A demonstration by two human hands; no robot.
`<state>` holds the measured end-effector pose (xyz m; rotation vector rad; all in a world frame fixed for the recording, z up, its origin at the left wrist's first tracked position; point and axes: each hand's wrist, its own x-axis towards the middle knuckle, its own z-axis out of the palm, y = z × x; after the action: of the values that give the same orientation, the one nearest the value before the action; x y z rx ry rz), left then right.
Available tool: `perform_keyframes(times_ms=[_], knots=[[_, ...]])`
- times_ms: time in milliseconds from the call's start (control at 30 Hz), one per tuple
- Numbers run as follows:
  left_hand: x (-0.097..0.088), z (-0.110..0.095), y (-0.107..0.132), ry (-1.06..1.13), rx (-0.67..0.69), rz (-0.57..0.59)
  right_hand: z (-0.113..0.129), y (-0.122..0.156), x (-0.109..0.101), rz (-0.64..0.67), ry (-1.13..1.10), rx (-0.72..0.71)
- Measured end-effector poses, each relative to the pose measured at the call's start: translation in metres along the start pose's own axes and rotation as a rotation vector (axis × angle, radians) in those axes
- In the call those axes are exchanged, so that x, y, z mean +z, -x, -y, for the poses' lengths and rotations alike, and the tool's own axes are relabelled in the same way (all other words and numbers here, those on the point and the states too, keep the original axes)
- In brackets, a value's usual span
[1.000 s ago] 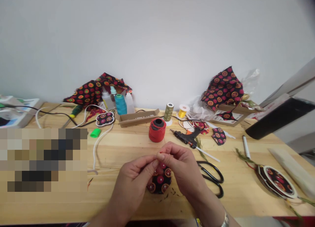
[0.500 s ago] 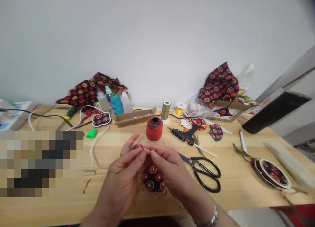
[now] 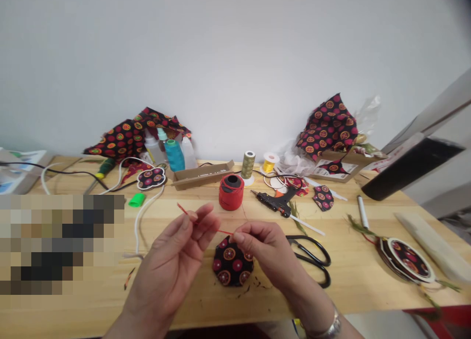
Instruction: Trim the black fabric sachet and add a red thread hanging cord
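My left hand point(image 3: 171, 260) pinches a thin red thread point(image 3: 225, 232) between thumb and forefinger, and a short tail sticks up past the fingertips. The other fingers are loosely curled. To the right, my right hand point(image 3: 263, 246) grips the same thread between thumb and forefinger, so a stretch of it spans the gap. Below, on the table, lies a black octagon-like fabric-covered piece point(image 3: 233, 265) with red and orange circles, its right edge partly behind my right hand. A spool of red thread point(image 3: 231, 197) stands just beyond my hands. Black-handled scissors point(image 3: 311, 240) lie partly hidden by my right hand.
Beyond the scissors is a black hot glue gun point(image 3: 275, 203) with a white stick. Olive thread point(image 3: 248, 166) and yellow thread point(image 3: 269, 165) stand farther back. Right: a layered round fabric piece point(image 3: 410, 258) and a white marker point(image 3: 362, 211). A green cap point(image 3: 137, 200) lies left.
My hands have moved apart from being close together, left hand to the left and right hand slightly right, drawing the red thread between them. More of the fabric piece now shows.
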<state>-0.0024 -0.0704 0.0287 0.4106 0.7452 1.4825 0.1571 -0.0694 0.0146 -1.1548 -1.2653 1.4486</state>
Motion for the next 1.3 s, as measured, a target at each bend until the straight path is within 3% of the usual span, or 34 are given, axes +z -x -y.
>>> perform_keyframes(times_ms=[100,200,467,600,700,833,967,1100,1300], knots=[[-0.004,-0.006,-0.001,0.015,0.021,-0.006,0.002,-0.001,-0.009,-0.037,0.022,-0.009],[-0.007,-0.008,0.001,-0.066,0.033,0.062,0.003,-0.003,-0.018,-0.074,0.070,-0.044],[-0.007,-0.004,0.011,-0.782,-0.050,0.199,0.008,0.001,-0.021,-0.026,0.491,-0.301],[-0.004,0.002,0.013,-0.867,-0.153,0.285,0.012,0.005,-0.014,0.049,0.652,-0.412],[-0.003,0.005,0.012,-0.938,-0.106,0.331,0.011,0.006,-0.012,0.072,0.729,-0.462],[-0.003,0.005,0.010,-1.037,-0.080,0.318,0.008,0.004,-0.013,0.065,0.746,-0.486],[-0.004,0.006,0.010,-1.033,-0.144,0.336,0.006,0.002,-0.016,0.050,0.738,-0.482],[0.000,0.007,0.012,-0.973,-0.224,0.282,0.005,-0.002,-0.019,0.029,0.753,-0.489],[0.004,0.006,0.012,-0.943,-0.270,0.161,0.003,-0.006,-0.031,-0.176,0.831,-0.613]])
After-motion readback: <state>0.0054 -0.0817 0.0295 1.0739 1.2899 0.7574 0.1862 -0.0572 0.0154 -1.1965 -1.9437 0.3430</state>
